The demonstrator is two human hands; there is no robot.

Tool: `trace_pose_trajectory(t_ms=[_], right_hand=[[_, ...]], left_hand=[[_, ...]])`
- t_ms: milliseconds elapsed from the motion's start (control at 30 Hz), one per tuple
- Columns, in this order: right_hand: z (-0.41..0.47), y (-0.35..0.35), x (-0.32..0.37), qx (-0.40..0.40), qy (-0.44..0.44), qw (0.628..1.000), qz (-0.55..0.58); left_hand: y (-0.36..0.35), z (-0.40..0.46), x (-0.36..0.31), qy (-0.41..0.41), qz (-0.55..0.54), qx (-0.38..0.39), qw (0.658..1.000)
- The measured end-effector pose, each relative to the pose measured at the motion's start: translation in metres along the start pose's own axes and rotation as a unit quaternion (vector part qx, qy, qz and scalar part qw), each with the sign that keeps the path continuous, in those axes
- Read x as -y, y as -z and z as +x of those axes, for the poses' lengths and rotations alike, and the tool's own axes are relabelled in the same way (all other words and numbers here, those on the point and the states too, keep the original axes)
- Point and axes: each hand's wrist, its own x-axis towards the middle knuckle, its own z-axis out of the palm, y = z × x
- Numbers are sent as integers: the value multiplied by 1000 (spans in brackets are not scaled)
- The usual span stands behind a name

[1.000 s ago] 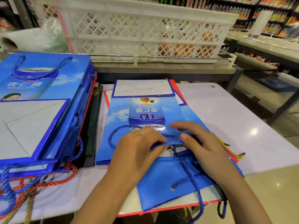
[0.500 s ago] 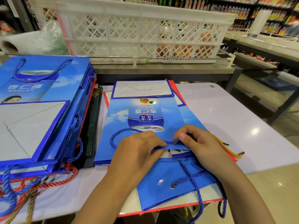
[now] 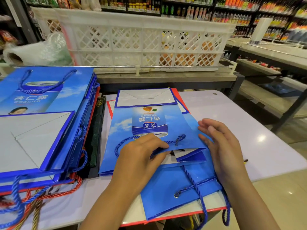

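Note:
A flat blue paper gift bag (image 3: 146, 123) with a can printed on it lies in the middle of the white table (image 3: 249, 130), on top of other flat bags. My left hand (image 3: 141, 156) pinches the near rim of its mouth and lifts it, so the white inside shows. A blue rope handle (image 3: 126, 141) loops over the bag beside that hand. My right hand (image 3: 221, 143) rests with straight fingers on the bag's right edge. A second blue bag (image 3: 174, 193) with its own rope handle lies underneath, nearer to me.
A tall stack of flat blue bags (image 3: 41, 123) with blue, red and gold rope handles fills the left of the table. A white lattice crate (image 3: 142, 40) stands on a counter behind. Shop shelves run along the back. The floor drops away on the right.
The bag's mouth has come open under my left hand. My right hand has let go of the rim and moved right to the bag's edge, fingers straightened.

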Motion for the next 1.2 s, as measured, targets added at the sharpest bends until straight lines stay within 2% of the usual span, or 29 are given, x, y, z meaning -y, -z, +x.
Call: trace_pose_trajectory(t_ms=[133, 233, 300, 367, 433, 533, 600, 667, 767, 833, 933, 1033, 1133, 1200], right_hand=[[3, -2, 8, -35, -67, 997, 25], [2, -8, 22, 22, -115, 993, 15], [0, -12, 28, 72, -127, 989, -13], [-2, -14, 34, 71, -106, 991, -35], [-4, -16, 36, 45, -99, 993, -48], [-12, -20, 36, 55, -103, 992, -39], [-18, -24, 35, 65, -103, 992, 13], [-24, -29, 36, 82, -107, 987, 86], [-29, -32, 40, 124, -120, 968, 182], [-29, -32, 39, 151, -124, 951, 241], [-28, -36, 37, 197, -133, 907, 348], [-27, -43, 38, 233, -136, 883, 385], [-28, -48, 40, 249, -133, 888, 364], [-29, -50, 40, 247, -130, 905, 322]], left_hand=[[7, 7, -6, -9, -29, -69, 997], [13, 12, -13, -25, -34, -82, 996], [17, 13, -16, -28, -29, -47, 998], [20, 13, -23, 10, -49, 9, 999], [25, 16, -34, 85, -113, 53, 989], [24, 35, -36, 144, -138, 35, 979], [23, 58, -34, 197, -98, 43, 975], [21, 79, -37, 242, 4, 100, 965], [18, 99, -52, 256, 157, 147, 942], [18, 108, -58, 255, 193, 150, 935], [24, 115, -65, 276, 188, 156, 930], [34, 117, -70, 268, 189, 130, 936], [49, 117, -77, 230, 210, 56, 949], [67, 117, -82, 212, 192, -2, 958]])
